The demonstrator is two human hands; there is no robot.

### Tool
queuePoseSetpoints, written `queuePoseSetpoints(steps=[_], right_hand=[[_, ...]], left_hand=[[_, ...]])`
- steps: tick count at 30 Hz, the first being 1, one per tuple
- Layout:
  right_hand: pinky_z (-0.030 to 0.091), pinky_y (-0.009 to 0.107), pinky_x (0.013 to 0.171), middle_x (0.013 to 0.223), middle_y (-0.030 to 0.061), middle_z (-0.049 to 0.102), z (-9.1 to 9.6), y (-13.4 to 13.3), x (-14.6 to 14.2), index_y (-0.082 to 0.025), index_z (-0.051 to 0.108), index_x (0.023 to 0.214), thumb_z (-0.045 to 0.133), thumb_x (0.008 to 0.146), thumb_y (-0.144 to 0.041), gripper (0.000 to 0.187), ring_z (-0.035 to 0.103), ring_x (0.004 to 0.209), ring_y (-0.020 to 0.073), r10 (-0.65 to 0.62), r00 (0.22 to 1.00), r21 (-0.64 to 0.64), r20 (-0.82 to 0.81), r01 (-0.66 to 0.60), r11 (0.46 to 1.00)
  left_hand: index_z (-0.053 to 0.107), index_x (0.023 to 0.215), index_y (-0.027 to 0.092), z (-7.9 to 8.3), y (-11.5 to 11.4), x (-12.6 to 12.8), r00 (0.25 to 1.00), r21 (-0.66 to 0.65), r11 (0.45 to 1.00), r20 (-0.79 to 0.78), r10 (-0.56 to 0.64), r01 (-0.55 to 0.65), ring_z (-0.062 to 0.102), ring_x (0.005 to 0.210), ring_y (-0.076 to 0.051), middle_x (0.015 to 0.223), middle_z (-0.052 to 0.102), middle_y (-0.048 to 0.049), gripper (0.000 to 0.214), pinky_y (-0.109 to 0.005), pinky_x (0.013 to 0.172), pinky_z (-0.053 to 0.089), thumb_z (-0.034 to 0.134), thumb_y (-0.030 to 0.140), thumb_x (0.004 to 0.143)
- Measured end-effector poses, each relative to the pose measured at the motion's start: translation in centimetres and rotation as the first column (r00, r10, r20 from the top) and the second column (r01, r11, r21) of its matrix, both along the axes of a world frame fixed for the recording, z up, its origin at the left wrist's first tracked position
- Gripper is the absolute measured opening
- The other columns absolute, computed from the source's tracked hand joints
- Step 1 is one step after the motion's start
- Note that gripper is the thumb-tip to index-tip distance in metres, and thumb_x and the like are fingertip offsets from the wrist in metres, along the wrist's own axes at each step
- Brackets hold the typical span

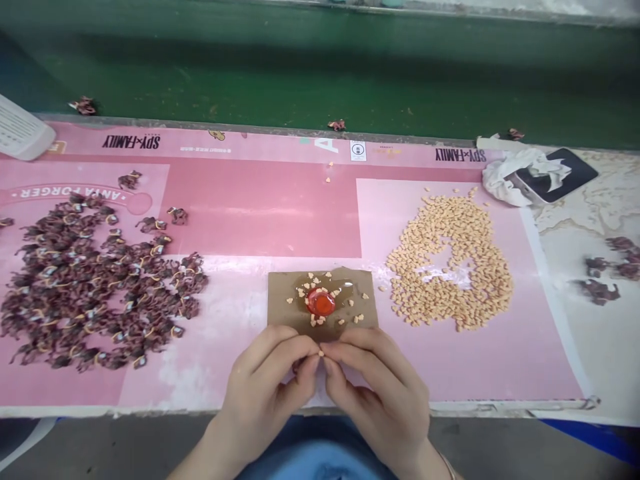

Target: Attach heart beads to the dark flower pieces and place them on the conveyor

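Observation:
My left hand [265, 387] and my right hand [380, 390] meet at the table's near edge, fingertips pinched together on a tiny beige piece [321, 353]. Whether the left fingers also hold a small dark figure is hidden. Just beyond them lies a brown cardboard square [350, 297] with a small red cap [321, 302] of glue at its middle and a few beige pieces scattered around it. A big pile of dark maroon small figures [95, 280] covers the left of the pink mat. A heap of beige pieces [455, 267] lies on the right.
The pink printed mat [265, 213] covers the table top. A crumpled white cloth [510, 175] and a dark phone-like object [560, 175] sit at the far right. A white object [20, 133] is at the far left. More maroon figures [607, 270] lie off the mat, right.

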State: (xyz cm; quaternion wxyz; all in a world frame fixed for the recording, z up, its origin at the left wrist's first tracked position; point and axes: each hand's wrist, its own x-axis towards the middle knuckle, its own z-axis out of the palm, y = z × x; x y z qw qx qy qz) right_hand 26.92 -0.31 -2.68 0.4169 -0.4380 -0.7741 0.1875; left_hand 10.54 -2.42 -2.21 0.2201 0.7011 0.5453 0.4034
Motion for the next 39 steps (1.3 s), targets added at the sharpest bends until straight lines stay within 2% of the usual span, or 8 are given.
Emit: queuePoseSetpoints(steps=[5, 10, 16, 23, 26, 30, 34, 39], right_hand=[[0.059, 0.019, 0.063, 0.079, 0.0012, 0.072, -0.3, 0.5, -0.1, -0.021, 0.063, 0.094, 0.061, 0.098, -0.01, 0.011, 0.07, 0.066, 0.0105, -0.033, 0.996, 0.059, 0.08, 0.028, 0.998], [0.057, 0.019, 0.056, 0.084, 0.0029, 0.074, -1.0, 1.8, 0.9, -0.021, 0.065, 0.094, 0.066, 0.096, -0.009, 0.012, 0.072, 0.068, 0.0113, -0.143, 0.971, 0.091, 0.193, 0.127, 0.988], [0.056, 0.018, 0.056, 0.084, 0.0036, 0.073, -1.3, 2.2, 1.2, -0.019, 0.067, 0.092, 0.067, 0.095, -0.009, 0.01, 0.071, 0.068, 0.0105, -0.134, 0.966, 0.05, 0.219, 0.126, 0.991], [0.049, 0.019, 0.046, 0.086, 0.0043, 0.074, -1.1, 2.0, 1.4, -0.021, 0.066, 0.093, 0.066, 0.095, -0.008, 0.013, 0.071, 0.068, 0.0116, -0.126, 0.956, 0.054, 0.266, 0.115, 0.992], [0.049, 0.019, 0.045, 0.084, 0.0027, 0.073, -0.5, 1.7, 1.3, -0.022, 0.066, 0.093, 0.067, 0.094, -0.008, 0.014, 0.069, 0.064, 0.0111, -0.121, 0.968, 0.02, 0.22, 0.12, 0.993], [0.053, 0.017, 0.047, 0.081, 0.0004, 0.072, 1.1, 1.3, 0.8, -0.022, 0.067, 0.089, 0.067, 0.091, -0.006, 0.016, 0.066, 0.06, 0.0092, -0.067, 0.995, -0.105, 0.078, 0.075, 0.992], [0.056, 0.016, 0.05, 0.076, 0.0001, 0.071, 2.0, 1.3, 0.2, -0.021, 0.068, 0.086, 0.068, 0.087, -0.004, 0.017, 0.068, 0.061, 0.0096, -0.007, 1.0, -0.145, 0.003, 0.008, 0.989], [0.06, 0.016, 0.057, 0.075, 0.0008, 0.072, 1.7, 1.5, -0.1, -0.02, 0.067, 0.085, 0.067, 0.089, -0.006, 0.015, 0.07, 0.061, 0.0093, 0.041, 0.998, -0.132, 0.046, -0.034, 0.991]], left_hand=[[0.063, 0.102, 0.019, -0.5, 0.0, -0.5, 0.997, 0.046, 0.998, -0.069, 0.034, -0.031, 0.066, 0.079, -0.008, 0.087, 0.067, 0.0011, 0.016, -0.01, 0.078, 0.056, 0.051, 0.009, 0.104], [0.066, 0.105, 0.018, -0.7, -0.2, -1.3, 0.993, 0.075, 0.994, -0.083, 0.089, -0.083, 0.065, 0.085, -0.007, 0.093, 0.065, 0.0001, 0.018, -0.01, 0.085, 0.055, 0.054, 0.005, 0.102], [0.068, 0.105, 0.016, -1.3, -0.4, -1.9, 0.996, 0.058, 0.995, -0.034, 0.083, -0.081, 0.064, 0.089, -0.007, 0.097, 0.065, 0.0001, 0.018, -0.01, 0.089, 0.053, 0.058, 0.002, 0.1], [0.07, 0.114, 0.018, -1.5, -0.3, -2.0, 0.995, -0.011, 0.996, 0.054, 0.084, -0.083, 0.069, 0.095, -0.007, 0.105, 0.071, 0.0, 0.021, -0.009, 0.092, 0.055, 0.062, 0.005, 0.1], [0.069, 0.115, 0.02, -1.7, -0.6, -1.8, 0.982, -0.069, 0.995, 0.167, 0.083, -0.073, 0.072, 0.097, -0.008, 0.105, 0.074, -0.0003, 0.024, -0.011, 0.092, 0.058, 0.065, 0.004, 0.097], [0.069, 0.107, 0.02, -1.7, -1.0, -1.6, 0.946, -0.105, 0.993, 0.315, 0.077, -0.046, 0.075, 0.102, -0.011, 0.105, 0.075, -0.0002, 0.027, -0.017, 0.096, 0.062, 0.067, -0.003, 0.092], [0.07, 0.103, 0.017, -1.5, -1.0, -1.4, 0.953, -0.03, 0.999, 0.302, 0.025, -0.017, 0.074, 0.109, -0.011, 0.106, 0.075, -0.0005, 0.032, -0.018, 0.104, 0.059, 0.063, -0.011, 0.088], [0.07, 0.098, 0.015, -1.1, -0.4, -1.2, 0.974, 0.039, 0.999, 0.225, 0.001, -0.01, 0.076, 0.103, -0.012, 0.1, 0.076, -0.0022, 0.021, -0.018, 0.1, 0.062, 0.064, -0.005, 0.092]])
